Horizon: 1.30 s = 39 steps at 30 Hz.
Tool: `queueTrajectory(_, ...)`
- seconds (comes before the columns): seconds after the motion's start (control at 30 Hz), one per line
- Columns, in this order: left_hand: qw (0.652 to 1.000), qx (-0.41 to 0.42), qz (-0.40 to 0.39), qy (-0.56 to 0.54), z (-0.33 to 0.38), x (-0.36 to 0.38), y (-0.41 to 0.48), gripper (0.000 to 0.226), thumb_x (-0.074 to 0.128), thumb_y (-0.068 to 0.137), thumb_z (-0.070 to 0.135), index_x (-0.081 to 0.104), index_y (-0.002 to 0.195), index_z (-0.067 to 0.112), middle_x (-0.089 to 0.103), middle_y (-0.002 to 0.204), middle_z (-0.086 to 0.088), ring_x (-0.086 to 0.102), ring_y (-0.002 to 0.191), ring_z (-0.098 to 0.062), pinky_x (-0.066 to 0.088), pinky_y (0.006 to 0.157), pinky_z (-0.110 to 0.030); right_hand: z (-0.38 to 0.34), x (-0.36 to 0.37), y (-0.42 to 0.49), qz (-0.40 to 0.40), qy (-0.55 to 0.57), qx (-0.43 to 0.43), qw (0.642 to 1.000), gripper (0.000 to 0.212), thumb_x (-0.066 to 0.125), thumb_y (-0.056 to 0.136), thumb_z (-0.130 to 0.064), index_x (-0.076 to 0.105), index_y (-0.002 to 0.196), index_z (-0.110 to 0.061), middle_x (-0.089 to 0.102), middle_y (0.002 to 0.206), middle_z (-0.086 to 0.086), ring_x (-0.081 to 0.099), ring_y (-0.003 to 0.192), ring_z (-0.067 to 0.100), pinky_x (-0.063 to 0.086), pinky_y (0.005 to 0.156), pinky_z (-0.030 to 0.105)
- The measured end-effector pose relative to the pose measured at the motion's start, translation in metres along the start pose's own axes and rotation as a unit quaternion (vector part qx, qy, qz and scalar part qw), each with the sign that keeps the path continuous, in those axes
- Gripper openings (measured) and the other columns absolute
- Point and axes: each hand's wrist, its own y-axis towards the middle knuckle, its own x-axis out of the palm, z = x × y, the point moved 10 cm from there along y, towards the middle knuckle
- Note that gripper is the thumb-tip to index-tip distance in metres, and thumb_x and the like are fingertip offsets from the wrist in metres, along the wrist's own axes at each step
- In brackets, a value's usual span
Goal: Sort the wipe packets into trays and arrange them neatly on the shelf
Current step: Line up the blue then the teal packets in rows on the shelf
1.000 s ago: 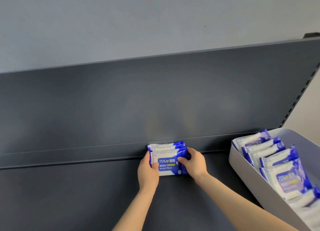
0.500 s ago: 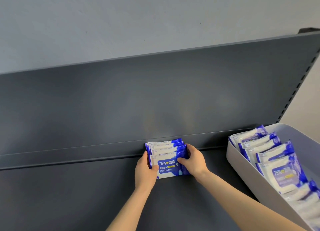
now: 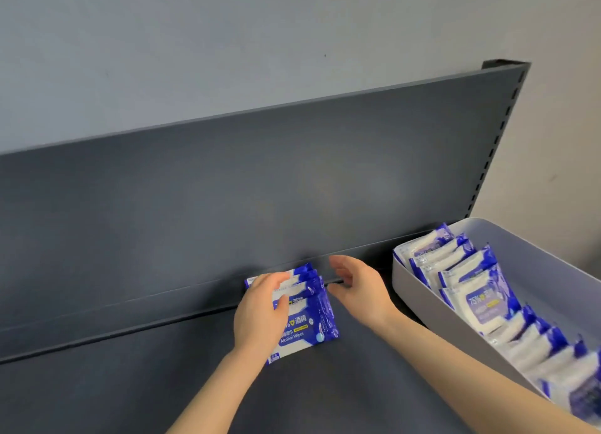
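Held in the left hand (image 3: 260, 313) is a small stack of blue and white plastic wipe packets (image 3: 312, 316), with fingers curled over its top. It is stood on the dark grey metal shelf (image 3: 130, 385), against the back wall. The right hand (image 3: 361, 290) is spread wide just beside the stack, with nothing held. More wipe packets (image 3: 478, 300) are lined up in the long white plastic tray (image 3: 527, 254) at the right.
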Motion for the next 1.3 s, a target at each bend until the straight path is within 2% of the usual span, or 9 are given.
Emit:
queueTrajectory(0.23, 0.982, 0.128, -0.137, -0.004, 0.086, 0.046, 0.007, 0.028, 0.057, 0.09, 0.019, 0.063, 0.111, 0.036, 0.058, 0.107, 0.023, 0.056, 0.094, 0.007, 0.05, 0.083, -0.023, -0.014, -0.099, -0.034, 0.06, -0.038, -0.041, 0.997, 0.04, 0.063, 0.084, -0.006, 0.062, 0.121, -0.022, 0.065, 0.111, -0.009, 0.06, 0.101, 0.005, 0.047, 0.092, 0.019)
queueTrajectory(0.37, 0.971, 0.159, -0.175, -0.042, 0.13, 0.066, 0.004, 0.029, 0.059, 0.088, 0.018, 0.065, 0.111, 0.034, 0.061, 0.107, 0.019, 0.059, 0.094, 0.004, 0.052, 0.087, -0.03, 0.022, -0.17, -0.043, 0.088, -0.161, -0.009, 0.983, 0.036, 0.057, 0.088, -0.005, 0.064, 0.117, -0.025, 0.065, 0.113, -0.011, 0.058, 0.095, 0.007, 0.045, 0.086, 0.019)
queueTrajectory(0.47, 0.968, 0.173, -0.178, -0.044, 0.158, 0.074, 0.005, 0.03, 0.061, 0.087, 0.019, 0.065, 0.113, 0.034, 0.062, 0.108, 0.018, 0.058, 0.095, 0.003, 0.052, 0.089, -0.03, 0.059, -0.2, -0.042, 0.034, -0.292, 0.026, 0.956, 0.037, 0.059, 0.091, -0.018, 0.056, 0.125, -0.033, 0.055, 0.131, -0.012, 0.054, 0.112, 0.011, 0.044, 0.092, 0.024)
queueTrajectory(0.6, 0.97, 0.172, -0.167, -0.035, 0.191, 0.088, 0.009, 0.031, 0.061, 0.087, 0.023, 0.062, 0.117, 0.033, 0.06, 0.112, 0.015, 0.057, 0.099, 0.001, 0.051, 0.09, -0.029, 0.094, -0.199, -0.042, -0.086, -0.41, 0.013, 0.908, 0.069, 0.067, 0.083, -0.04, 0.033, 0.143, -0.035, 0.029, 0.151, -0.012, 0.025, 0.14, 0.012, 0.033, 0.11, 0.031)
queueTrajectory(0.73, 0.971, 0.175, -0.164, 0.014, 0.22, 0.114, 0.012, 0.041, 0.058, 0.09, 0.025, 0.052, 0.131, 0.027, 0.055, 0.128, 0.007, 0.056, 0.109, -0.009, 0.047, 0.092, -0.025, 0.103, -0.195, -0.04, -0.129, -0.422, -0.021, 0.897, 0.083, 0.071, 0.08, -0.041, 0.021, 0.146, -0.039, 0.018, 0.155, -0.012, 0.015, 0.144, 0.015, 0.028, 0.113, 0.037)
queueTrajectory(0.87, 0.966, 0.162, -0.183, 0.086, 0.232, 0.143, 0.008, 0.044, 0.053, 0.093, 0.026, 0.046, 0.136, 0.023, 0.053, 0.132, 0.001, 0.052, 0.116, -0.019, 0.047, 0.093, -0.033, 0.108, -0.196, -0.036, -0.131, -0.451, -0.052, 0.881, 0.08, 0.072, 0.078, -0.043, 0.027, 0.144, -0.036, 0.03, 0.148, -0.009, 0.025, 0.137, 0.016, 0.029, 0.111, 0.033)
queueTrajectory(1.0, 0.962, 0.13, -0.186, 0.152, 0.233, 0.157, 0.006, 0.042, 0.058, 0.091, 0.033, 0.047, 0.131, 0.024, 0.054, 0.131, 0.0, 0.049, 0.117, -0.02, 0.05, 0.091, -0.04, 0.111, -0.204, -0.035, -0.13, -0.434, -0.084, 0.887, 0.063, 0.071, 0.075, -0.048, 0.045, 0.13, -0.032, 0.044, 0.133, -0.011, 0.035, 0.124, 0.012, 0.034, 0.101, 0.026)
queueTrajectory(1.13, 0.97, 0.088, -0.182, 0.136, 0.236, 0.16, 0.002, 0.057, 0.071, 0.08, 0.046, 0.049, 0.127, 0.023, 0.054, 0.127, 0.002, 0.055, 0.113, -0.015, 0.05, 0.09, -0.035, 0.119, -0.212, -0.039, -0.143, -0.375, -0.079, 0.912, 0.045, 0.071, 0.077, -0.041, 0.051, 0.117, -0.032, 0.055, 0.123, -0.014, 0.049, 0.11, 0.008, 0.037, 0.077, 0.02)
queueTrajectory(1.3, 0.989, 0.076, -0.115, 0.045, 0.249, 0.148, -0.002, 0.03, 0.07, 0.08, 0.033, 0.062, 0.108, 0.032, 0.058, 0.108, 0.008, 0.06, 0.095, -0.011, 0.049, 0.071, -0.028, 0.101, -0.24, -0.037, -0.061, -0.337, -0.12, 0.932, 0.03, 0.073, 0.075, -0.034, 0.06, 0.102, -0.032, 0.064, 0.097, -0.014, 0.056, 0.09, 0.008, 0.026, 0.057, 0.01)
